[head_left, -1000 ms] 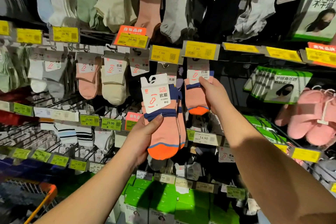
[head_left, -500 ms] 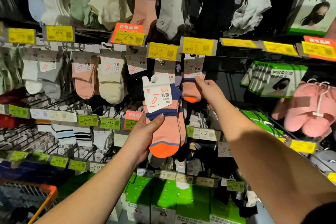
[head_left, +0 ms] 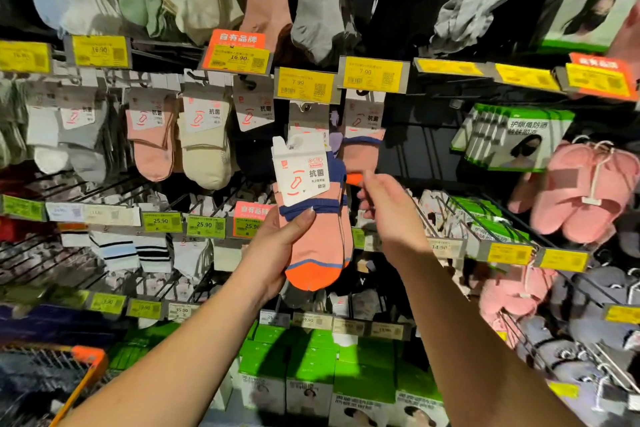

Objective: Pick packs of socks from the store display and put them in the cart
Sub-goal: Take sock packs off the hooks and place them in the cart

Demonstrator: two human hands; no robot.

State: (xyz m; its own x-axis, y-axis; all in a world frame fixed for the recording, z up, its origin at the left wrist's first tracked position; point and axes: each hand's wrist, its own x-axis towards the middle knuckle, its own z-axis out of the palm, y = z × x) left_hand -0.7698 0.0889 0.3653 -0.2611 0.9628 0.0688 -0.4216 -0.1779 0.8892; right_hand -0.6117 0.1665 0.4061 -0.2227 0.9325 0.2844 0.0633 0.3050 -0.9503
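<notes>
Head view, left to right: cart (head_left: 83, 378) low at the left edge. Left hand (head_left: 273, 250) holding a sock pack (head_left: 311, 218) clear of the display, thumb across the blue band. Right hand (head_left: 384, 208) just below a hanging pack (head_left: 362, 149), fingers loosely curled and blurred, probably gripping nothing. Best to pinch the hanging pack's card, slide straight off the hook (head_left: 362, 92), then lower both to the cart.

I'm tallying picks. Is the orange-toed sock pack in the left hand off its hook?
Off. The left hand holds the sock pack in front of the display, its card's hanger hole empty.
</notes>
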